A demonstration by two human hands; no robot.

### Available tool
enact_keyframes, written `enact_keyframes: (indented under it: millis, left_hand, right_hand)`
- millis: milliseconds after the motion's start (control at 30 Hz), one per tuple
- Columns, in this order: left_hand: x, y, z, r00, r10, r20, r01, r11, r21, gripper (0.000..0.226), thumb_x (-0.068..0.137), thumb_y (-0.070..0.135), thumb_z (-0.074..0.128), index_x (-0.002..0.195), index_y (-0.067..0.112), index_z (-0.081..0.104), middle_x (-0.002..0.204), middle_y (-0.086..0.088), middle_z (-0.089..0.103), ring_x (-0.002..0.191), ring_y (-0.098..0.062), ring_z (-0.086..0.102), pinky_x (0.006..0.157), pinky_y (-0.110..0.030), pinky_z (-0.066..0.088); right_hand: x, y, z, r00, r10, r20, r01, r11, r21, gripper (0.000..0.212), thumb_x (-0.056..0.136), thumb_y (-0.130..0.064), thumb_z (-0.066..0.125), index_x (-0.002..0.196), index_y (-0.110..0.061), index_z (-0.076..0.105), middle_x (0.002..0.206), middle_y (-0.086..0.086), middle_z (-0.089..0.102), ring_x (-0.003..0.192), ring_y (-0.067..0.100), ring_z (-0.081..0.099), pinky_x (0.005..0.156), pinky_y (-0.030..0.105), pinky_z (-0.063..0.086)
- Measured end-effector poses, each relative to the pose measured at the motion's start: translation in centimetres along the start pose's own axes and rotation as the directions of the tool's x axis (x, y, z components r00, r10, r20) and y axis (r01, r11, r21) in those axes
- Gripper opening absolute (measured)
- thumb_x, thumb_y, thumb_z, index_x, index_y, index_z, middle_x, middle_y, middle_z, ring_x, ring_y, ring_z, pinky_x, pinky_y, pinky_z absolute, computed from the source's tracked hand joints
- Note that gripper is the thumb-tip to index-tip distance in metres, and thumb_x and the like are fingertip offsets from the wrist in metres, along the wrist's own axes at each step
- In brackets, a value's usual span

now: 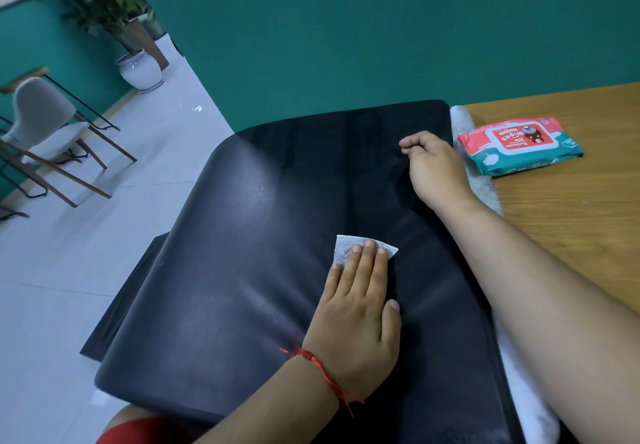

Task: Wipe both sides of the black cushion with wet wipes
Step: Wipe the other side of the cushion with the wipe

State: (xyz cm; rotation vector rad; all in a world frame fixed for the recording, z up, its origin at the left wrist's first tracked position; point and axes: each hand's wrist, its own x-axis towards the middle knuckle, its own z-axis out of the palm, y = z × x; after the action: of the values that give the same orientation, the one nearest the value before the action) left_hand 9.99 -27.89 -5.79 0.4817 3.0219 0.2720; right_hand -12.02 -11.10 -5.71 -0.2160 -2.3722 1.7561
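While it lies flat with its glossy face up, the large black leather-look square cushion [263, 221] covers the near-left end of the light-brown wooden table [571, 235], and its left part juts out over the pale tiled floor [52, 305].

Item: grey-white fleecy strip [485, 187], showing along the cushion's right edge, between the cushion and the bare table.

Item: grey shell chair on thin legs [45, 111], far left on the floor, well apart from the table.

Item: white round plant pot [140, 71], against the teal wall, beyond the chair.

Item: left hand [356, 322], palm down near the cushion's middle, fingers straight and close together, pressing the wipe flat against the surface.

Item: right hand [433, 166], resting on the cushion near its far right corner, fingers curled under; whether it grips anything cannot be told.

Item: red-and-teal soft pack of wet wipes [519, 145], lying flat on the table just beside the fleecy strip, lid flap closed.

Item: small white folded wet wipe [343, 249], on the cushion, its far edge showing past the left fingertips.

Item: thin red string bracelet [318, 367], round the left wrist.
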Motion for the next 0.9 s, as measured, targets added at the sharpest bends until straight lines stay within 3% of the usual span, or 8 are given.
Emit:
enact_keyframes:
  millis: [233,400,533,767,900]
  left_hand:
    - [-4.3,0.5,-0.3,1.0,0.016,0.012,-0.016,0.999,-0.045,0.07,0.102,0.043,0.011,0.166,0.023,-0.008,0.173,0.01,-0.017,0.157,-0.006,-0.022,0.13,-0.039,-0.006]
    - [-7.8,0.7,0.3,0.997,0.075,-0.031,-0.076,0.996,-0.04,0.071,0.104,0.038,0.026,0.168,0.017,0.006,0.176,0.004,-0.002,0.162,-0.014,-0.004,0.127,-0.041,0.006]
    - [-10.1,0.9,1.0,0.99,0.113,-0.079,-0.112,0.993,0.025,0.071,0.101,0.038,0.034,0.165,0.008,0.024,0.174,-0.005,0.017,0.161,-0.022,0.017,0.122,-0.044,0.021]
    - [-13.1,1.9,2.1,0.992,0.067,-0.102,-0.053,0.99,0.133,0.076,0.09,0.043,0.041,0.157,0.007,0.044,0.167,-0.008,0.036,0.153,-0.025,0.037,0.114,-0.043,0.034]
    - [-14.1,2.1,2.5,0.989,0.077,-0.125,-0.054,0.983,0.176,0.069,0.095,0.042,0.036,0.153,0.006,0.048,0.164,-0.009,0.041,0.15,-0.026,0.042,0.112,-0.043,0.037]
  right_hand:
    - [0.0,-0.1,0.0,1.0,0.004,0.005,-0.004,1.0,0.01,0.032,0.097,-0.021,0.045,0.112,-0.028,0.072,0.115,-0.011,0.073,0.109,0.013,0.063,0.084,0.028,0.044]
    - [0.0,-0.2,-0.1,1.0,0.005,0.007,-0.005,1.0,0.011,0.032,0.098,-0.021,0.045,0.113,-0.028,0.072,0.114,-0.011,0.072,0.103,0.011,0.063,0.076,0.023,0.044]
    - [0.0,-0.2,-0.1,1.0,0.015,0.01,-0.015,1.0,0.006,0.032,0.098,-0.02,0.045,0.114,-0.028,0.071,0.111,-0.01,0.072,0.091,0.0,0.059,0.071,0.021,0.044]
    - [0.0,-0.4,-0.1,1.0,0.014,0.023,-0.014,1.0,-0.018,0.035,0.095,-0.023,0.043,0.113,-0.031,0.071,0.115,-0.01,0.071,0.104,0.011,0.063,0.076,0.026,0.047]
    - [-0.2,-0.5,-0.3,0.999,0.022,0.024,-0.022,1.0,-0.019,0.037,0.091,-0.026,0.041,0.111,-0.033,0.071,0.117,-0.011,0.071,0.108,0.012,0.062,0.089,0.032,0.052]
